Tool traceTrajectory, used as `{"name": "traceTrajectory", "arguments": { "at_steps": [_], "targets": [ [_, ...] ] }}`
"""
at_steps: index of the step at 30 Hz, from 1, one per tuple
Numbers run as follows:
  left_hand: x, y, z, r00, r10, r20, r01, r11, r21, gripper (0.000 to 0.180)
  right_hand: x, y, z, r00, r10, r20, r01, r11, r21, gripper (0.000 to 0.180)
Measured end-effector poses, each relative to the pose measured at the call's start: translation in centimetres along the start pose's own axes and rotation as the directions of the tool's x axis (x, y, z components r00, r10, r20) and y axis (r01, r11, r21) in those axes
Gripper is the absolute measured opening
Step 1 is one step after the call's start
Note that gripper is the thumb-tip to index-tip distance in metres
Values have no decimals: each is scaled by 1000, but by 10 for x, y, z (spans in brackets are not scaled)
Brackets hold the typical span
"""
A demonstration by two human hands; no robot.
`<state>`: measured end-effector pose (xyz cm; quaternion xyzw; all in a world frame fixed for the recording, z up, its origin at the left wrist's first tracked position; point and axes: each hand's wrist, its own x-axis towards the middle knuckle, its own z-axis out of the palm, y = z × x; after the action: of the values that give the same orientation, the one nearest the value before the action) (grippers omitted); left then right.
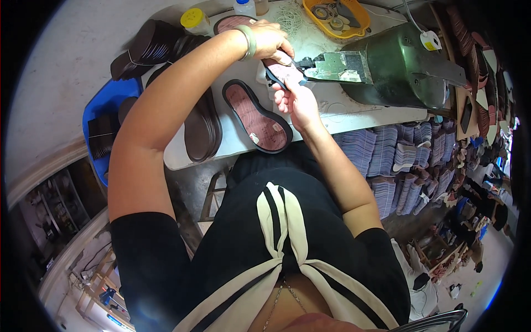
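A pink-topped insole (pixel 285 72) with a dark edge is held at the head of a green machine (pixel 398 66). My left hand (pixel 268 41), with a pale bangle at the wrist, reaches over from the far side, its bent fingers closed on the insole's edge. From the near side my right hand (pixel 297 102) grips it, thumb on top and fingers curled below. The machine's working tip is partly hidden by the insole and fingers. Left of my right hand, another pink insole (pixel 257 117) lies flat near the table's front edge. A third insole (pixel 235 23) shows partly behind my left wrist.
Brown soles (pixel 202 127) are stacked on the white table (pixel 343 119) at left, beside a blue bin (pixel 88 116). At the back stand a yellow-lidded jar (pixel 194 21), a blue-capped bottle (pixel 244 8) and a yellow basket (pixel 362 25). Insole stacks (pixel 384 149) fill the space below right.
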<state>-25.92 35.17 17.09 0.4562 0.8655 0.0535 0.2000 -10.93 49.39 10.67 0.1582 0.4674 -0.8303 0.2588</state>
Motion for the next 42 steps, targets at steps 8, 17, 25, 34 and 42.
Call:
{"name": "traceTrajectory", "arguments": {
  "at_steps": [8, 17, 25, 34, 42],
  "targets": [
    [-22, 4, 22, 993, -120, 22, 122, 962, -242, 33, 5, -12, -17, 1000, -11, -26, 5, 976, -218, 42],
    [-43, 41, 38, 941, -330, -83, 239, 816, -527, 44, -3, -21, -27, 996, -82, -47, 63, 947, -314, 39],
    [-38, 56, 71, 858, -504, -98, 283, 623, -729, 47, -80, 5, -6, 995, -85, 54, 94, 974, -207, 41],
    [-29, 62, 53, 773, -634, -2, 376, 461, -804, 45, -104, -14, -40, 998, -42, -40, 43, 999, 23, 37],
    [-17, 38, 47, 731, -683, -4, 464, 500, -731, 54, -67, -16, -56, 991, -133, -26, 133, 991, -14, 36]
  ]
}}
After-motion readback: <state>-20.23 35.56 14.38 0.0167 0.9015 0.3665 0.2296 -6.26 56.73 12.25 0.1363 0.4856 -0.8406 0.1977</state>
